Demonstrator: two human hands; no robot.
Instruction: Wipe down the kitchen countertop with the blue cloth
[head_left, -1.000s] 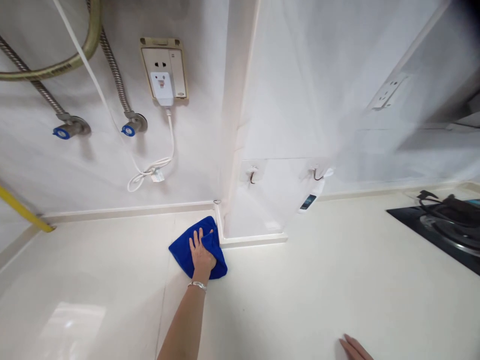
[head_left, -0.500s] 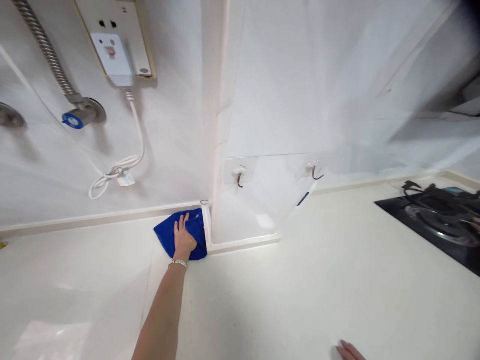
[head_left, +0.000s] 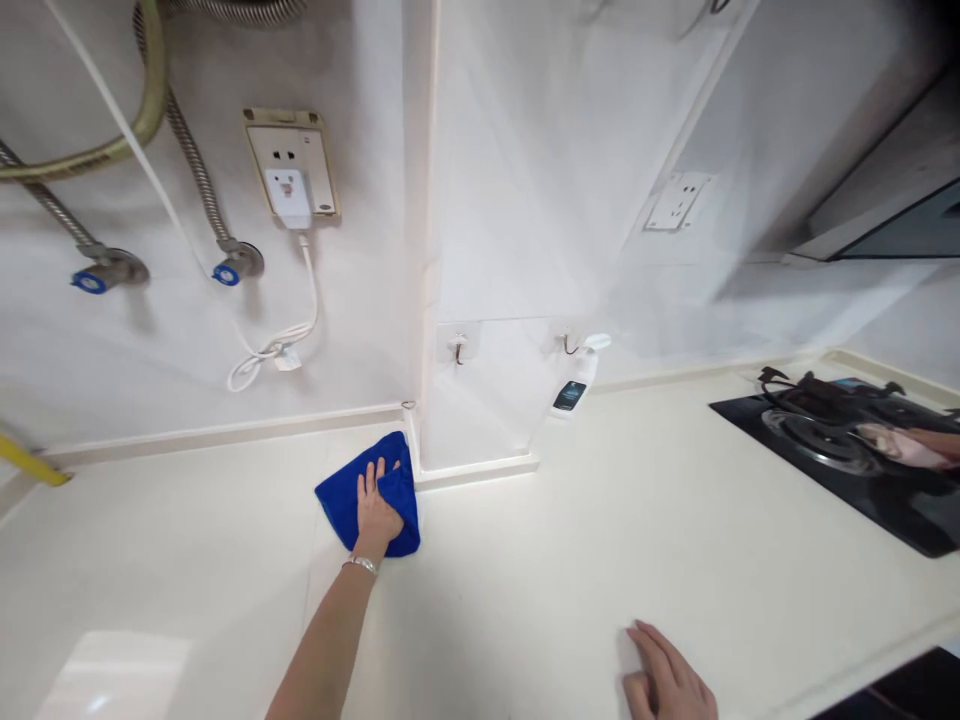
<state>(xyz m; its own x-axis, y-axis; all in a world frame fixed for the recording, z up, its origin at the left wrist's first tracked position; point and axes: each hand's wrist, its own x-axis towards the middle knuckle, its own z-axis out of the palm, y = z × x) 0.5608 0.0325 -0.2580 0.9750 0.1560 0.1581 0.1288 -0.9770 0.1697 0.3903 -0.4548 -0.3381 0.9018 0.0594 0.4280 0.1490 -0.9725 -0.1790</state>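
My left hand (head_left: 377,508) lies spread on a blue cloth (head_left: 346,496), pressing it to the pale countertop (head_left: 525,600). A fold of the cloth is caught between its thumb and fingers. The cloth reaches the corner where the raised back edge (head_left: 247,432) meets the jutting wall. At the bottom right, my right hand (head_left: 670,680) rests on the countertop with nothing in it, its fingers stretched out and part of it cut off by the frame.
A white bottle (head_left: 576,384) with a dark label stands behind the jutting wall. At right is a black gas hob (head_left: 832,450), with another person's hand (head_left: 911,443) over it, blurred. A plugged-in cord (head_left: 311,290), valves (head_left: 238,265) and hooks (head_left: 459,350) are along the wall.
The view has pulled back and turned, showing more of the wall, bottle and hob. My left hand and the cloth sit slightly nearer to me, away from the back edge. More of my right hand shows.
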